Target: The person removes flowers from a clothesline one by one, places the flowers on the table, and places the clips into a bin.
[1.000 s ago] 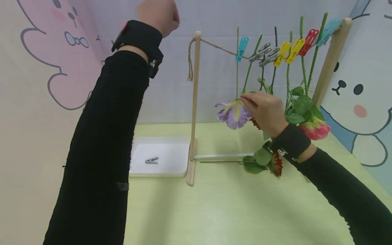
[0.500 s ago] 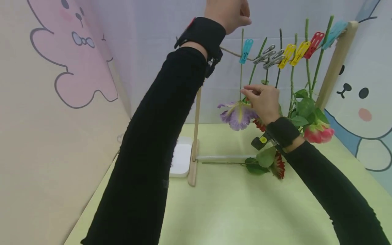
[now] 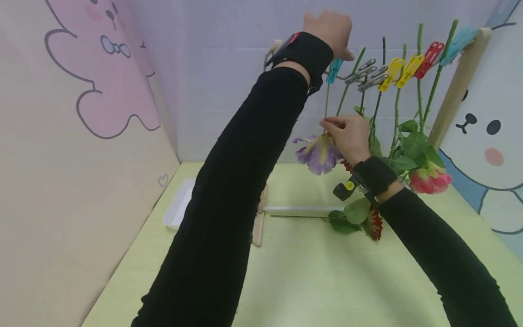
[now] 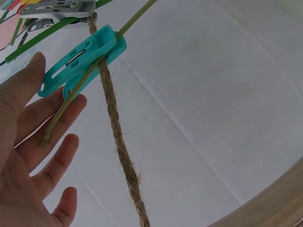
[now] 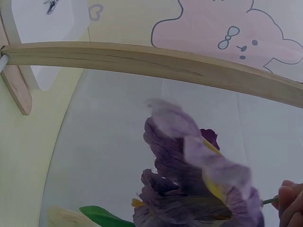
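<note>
The left hand (image 4: 21,163) lies loosely spread around the blue clothespin (image 4: 99,43); the right hand (image 3: 352,137) pinches the stem (image 4: 136,19) of the purple flower (image 3: 320,156) hanging just below it. Should the clothespin be squeezed while that pinch is weak, the flower could drop.

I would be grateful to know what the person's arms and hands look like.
Long black sleeves cover both arms. The left hand is gloveless, with a wide black wristband bearing a red mark; the right hand, also gloveless, has a second black wristband with a dark attachment bearing a yellow spot.
</note>
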{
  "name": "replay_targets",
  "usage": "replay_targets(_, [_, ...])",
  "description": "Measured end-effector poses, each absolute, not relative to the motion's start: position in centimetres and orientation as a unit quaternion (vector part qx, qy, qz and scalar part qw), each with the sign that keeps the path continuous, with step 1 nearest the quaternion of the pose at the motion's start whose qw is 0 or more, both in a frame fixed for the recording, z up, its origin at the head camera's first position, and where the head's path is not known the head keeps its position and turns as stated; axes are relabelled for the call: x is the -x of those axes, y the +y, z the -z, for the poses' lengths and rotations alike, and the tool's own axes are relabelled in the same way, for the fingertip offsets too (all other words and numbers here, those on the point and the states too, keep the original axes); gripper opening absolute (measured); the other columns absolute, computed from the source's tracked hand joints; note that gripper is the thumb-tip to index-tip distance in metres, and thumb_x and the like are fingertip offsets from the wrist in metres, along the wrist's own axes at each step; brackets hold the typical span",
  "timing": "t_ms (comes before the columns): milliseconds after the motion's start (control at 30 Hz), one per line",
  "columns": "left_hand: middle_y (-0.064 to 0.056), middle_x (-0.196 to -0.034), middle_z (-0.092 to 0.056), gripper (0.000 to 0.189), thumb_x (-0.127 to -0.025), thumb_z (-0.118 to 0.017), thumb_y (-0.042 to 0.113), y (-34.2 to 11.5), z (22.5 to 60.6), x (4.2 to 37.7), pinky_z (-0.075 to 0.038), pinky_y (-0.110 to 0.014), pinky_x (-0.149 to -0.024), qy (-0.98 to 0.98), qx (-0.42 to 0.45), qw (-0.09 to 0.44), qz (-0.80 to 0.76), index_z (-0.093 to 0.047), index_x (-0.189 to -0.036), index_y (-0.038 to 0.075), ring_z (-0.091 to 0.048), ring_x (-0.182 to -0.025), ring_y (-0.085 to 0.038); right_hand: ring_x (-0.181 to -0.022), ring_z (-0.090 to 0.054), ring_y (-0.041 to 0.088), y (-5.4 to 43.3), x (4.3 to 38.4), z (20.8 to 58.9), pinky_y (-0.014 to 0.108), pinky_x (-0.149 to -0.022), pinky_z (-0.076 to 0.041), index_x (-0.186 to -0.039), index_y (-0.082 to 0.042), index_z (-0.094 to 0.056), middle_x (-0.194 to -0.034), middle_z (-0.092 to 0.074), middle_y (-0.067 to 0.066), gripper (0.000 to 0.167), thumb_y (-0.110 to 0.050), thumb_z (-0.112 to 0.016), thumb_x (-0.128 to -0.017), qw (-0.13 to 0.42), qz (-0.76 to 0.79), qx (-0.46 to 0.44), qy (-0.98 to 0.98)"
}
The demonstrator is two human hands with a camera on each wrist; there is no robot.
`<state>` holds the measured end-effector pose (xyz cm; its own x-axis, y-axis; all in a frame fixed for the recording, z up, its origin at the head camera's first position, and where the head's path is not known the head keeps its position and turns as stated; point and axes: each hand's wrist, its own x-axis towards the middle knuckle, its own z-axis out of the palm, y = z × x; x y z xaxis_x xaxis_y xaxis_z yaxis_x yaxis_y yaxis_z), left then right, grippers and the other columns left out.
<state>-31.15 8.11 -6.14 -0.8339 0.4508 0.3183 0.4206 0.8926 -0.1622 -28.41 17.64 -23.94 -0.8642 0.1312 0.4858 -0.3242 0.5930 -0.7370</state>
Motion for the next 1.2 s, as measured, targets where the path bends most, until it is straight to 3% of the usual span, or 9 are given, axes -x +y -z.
replay_targets(67, [0.016, -0.094, -0.053, 0.024, -0.090, -0.048, 0.048, 8.2, 6.2, 31.2, -0.013, -0.038, -0.114, -0.958, 0.227, 0.171, -0.048, -0.054, -0.100, 0.027, -0.046, -0.123, -0.012, -0.041, -0.045, 0.002, 17.6, 28.3, 23.9, 0.020, -0.043, -0.034, -0.101, -0.003, -0.071, -0.058, -0.056, -0.012, 0.029, -0.026, -0.063, -0.087, 0.260, -0.446, -0.054, -0.855])
replay_targets(133, [0.016, -0.096, -0.052, 0.028, -0.089, -0.049, 0.048, 8.3, 6.2, 31.2, -0.014, -0.038, -0.113, -0.958, 0.227, 0.168, -0.048, -0.053, -0.107, 0.027, -0.046, -0.123, -0.011, -0.039, -0.045, 0.002, 17.6, 28.3, 23.9, 0.019, -0.042, -0.034, -0.101, -0.002, -0.071, -0.058, -0.057, -0.010, 0.029, -0.026, -0.062, -0.087, 0.263, -0.445, -0.051, -0.854])
replay_targets(300, [0.015, -0.073, -0.036, 0.020, -0.087, -0.053, 0.048, 8.3, 5.9, 31.1, -0.013, -0.038, -0.113, -0.959, 0.234, 0.160, -0.027, -0.047, -0.085, 0.029, -0.048, -0.118, -0.010, -0.039, -0.045, 0.003, 17.7, 28.1, 23.8, 0.020, -0.041, -0.032, -0.102, -0.002, -0.070, -0.056, -0.056, -0.011, 0.030, -0.026, -0.061, -0.088, 0.260, -0.454, -0.049, -0.851])
replay_targets(400, [0.016, -0.072, -0.037, 0.024, -0.085, -0.056, 0.047, 7.9, 5.7, 30.8, -0.010, -0.038, -0.114, -0.960, 0.239, 0.144, 0.005, -0.044, -0.076, 0.029, -0.049, -0.108, -0.006, -0.039, -0.045, 0.004, 17.8, 28.1, 23.8, 0.020, -0.041, -0.032, -0.101, -0.001, -0.070, -0.055, -0.054, -0.013, 0.030, -0.026, -0.061, -0.088, 0.259, -0.462, -0.052, -0.847])
replay_targets(633, [0.018, -0.071, -0.045, 0.021, -0.081, -0.062, 0.045, 7.1, 5.6, 30.5, -0.010, -0.034, -0.114, -0.957, 0.247, 0.112, 0.100, -0.053, -0.074, 0.028, -0.045, -0.089, -0.002, -0.042, -0.042, 0.000, 18.0, 28.2, 24.2, 0.020, -0.045, -0.034, -0.103, 0.000, -0.069, -0.055, -0.051, -0.016, 0.028, -0.022, -0.060, -0.089, 0.270, -0.449, -0.072, -0.849])
replay_targets(767, [0.017, -0.069, -0.045, 0.022, -0.082, -0.063, 0.042, 7.2, 5.8, 30.9, -0.010, -0.034, -0.115, -0.951, 0.254, 0.126, 0.123, -0.052, -0.071, 0.027, -0.043, -0.083, -0.002, -0.042, -0.043, 0.001, 18.0, 28.2, 24.3, 0.020, -0.045, -0.034, -0.104, 0.000, -0.069, -0.055, -0.051, -0.017, 0.028, -0.022, -0.060, -0.089, 0.260, -0.458, -0.070, -0.847])
replay_targets(967, [0.015, -0.068, -0.042, 0.025, -0.084, -0.061, 0.039, 7.4, 6.0, 31.5, -0.022, -0.026, -0.110, -0.942, 0.259, 0.161, 0.142, -0.050, -0.067, 0.026, -0.040, -0.077, -0.002, -0.041, -0.044, 0.000, 18.1, 28.0, 24.3, 0.018, -0.045, -0.036, -0.103, 0.000, -0.069, -0.054, -0.051, -0.018, 0.028, -0.023, -0.060, -0.089, 0.262, -0.454, -0.068, -0.849])
replay_targets(1100, [0.015, -0.070, -0.043, 0.016, -0.086, -0.060, 0.037, 7.4, 6.1, 31.3, -0.026, -0.024, -0.107, -0.938, 0.258, 0.177, 0.151, -0.061, -0.079, 0.023, -0.041, -0.081, -0.003, -0.040, -0.043, -0.001, 18.1, 28.1, 24.2, 0.017, -0.045, -0.037, -0.102, 0.000, -0.070, -0.053, -0.051, -0.019, 0.028, -0.023, -0.061, -0.089, 0.266, -0.454, -0.068, -0.848])
replay_targets(1200, [0.014, -0.078, -0.047, 0.022, -0.086, -0.059, 0.036, 7.3, 6.2, 31.1, -0.025, -0.023, -0.107, -0.936, 0.255, 0.184, 0.154, -0.068, -0.096, 0.019, -0.043, -0.086, -0.003, -0.040, -0.044, -0.001, 18.0, 28.0, 24.2, 0.017, -0.045, -0.037, -0.102, 0.001, -0.070, -0.054, -0.052, -0.017, 0.028, -0.022, -0.061, -0.089, 0.264, -0.456, -0.066, -0.847])
